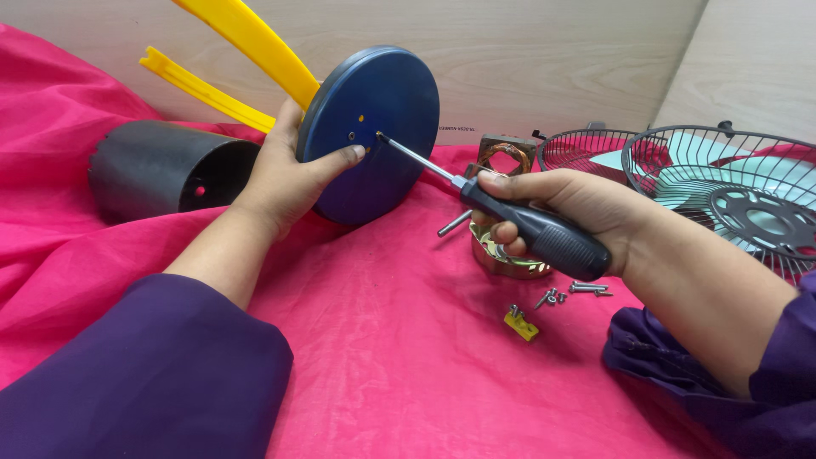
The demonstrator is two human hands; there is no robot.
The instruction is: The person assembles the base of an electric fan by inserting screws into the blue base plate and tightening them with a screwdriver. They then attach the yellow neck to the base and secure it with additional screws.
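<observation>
Gripping the blue round base (374, 136) on edge above the pink cloth (408, 374), your left hand (285, 174) wraps its rim, thumb on its face. Your right hand (565, 208) closes around the black-handled screwdriver (510, 212), whose tip meets a hole near the base's centre. Loose screws (569, 293) lie just below your right hand.

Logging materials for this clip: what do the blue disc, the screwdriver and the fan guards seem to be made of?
Blue disc: probably painted metal or hard plastic; smooth, evenly dull blue face with drilled holes.
Screwdriver: bright steel-looking shaft, black ribbed grip, likely plastic or rubber, held by the right hand.
Fan guards: thin dark wire, seemingly coated metal.
The left hand steadies the disc.
</observation>
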